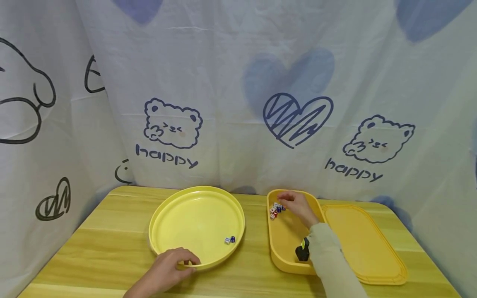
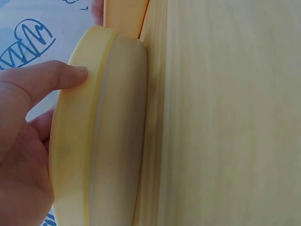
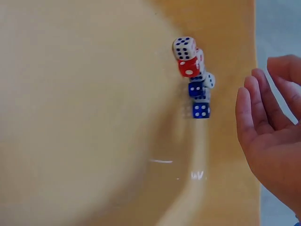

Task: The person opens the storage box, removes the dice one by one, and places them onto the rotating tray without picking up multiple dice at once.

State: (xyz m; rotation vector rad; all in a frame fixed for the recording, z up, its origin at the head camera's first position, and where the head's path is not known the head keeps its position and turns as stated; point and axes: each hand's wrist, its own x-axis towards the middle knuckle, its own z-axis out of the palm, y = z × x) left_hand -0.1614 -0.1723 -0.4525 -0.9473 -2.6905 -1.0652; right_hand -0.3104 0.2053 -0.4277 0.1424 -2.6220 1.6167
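Observation:
My left hand (image 1: 169, 265) grips the near rim of a round yellow tray (image 1: 193, 219). In the left wrist view the thumb lies on the tray's outer wall (image 2: 75, 132), with the other fingers behind it. A white die (image 1: 227, 240) and a blue die (image 1: 232, 239) lie in the tray near its right side. Over the far end of a deep orange-yellow bin (image 1: 288, 244) is my right hand (image 1: 298, 205), its fingers loosely bent with nothing visible in them. Beside it, several white, red and blue dice (image 3: 195, 80) are clustered against the bin's wall.
A flat orange-yellow lid (image 1: 367, 244) lies on the wooden table (image 1: 100, 244), right of the bin. A white printed curtain (image 1: 223, 103) hangs behind the table and along its sides. The right wrist carries a black device (image 1: 303, 251).

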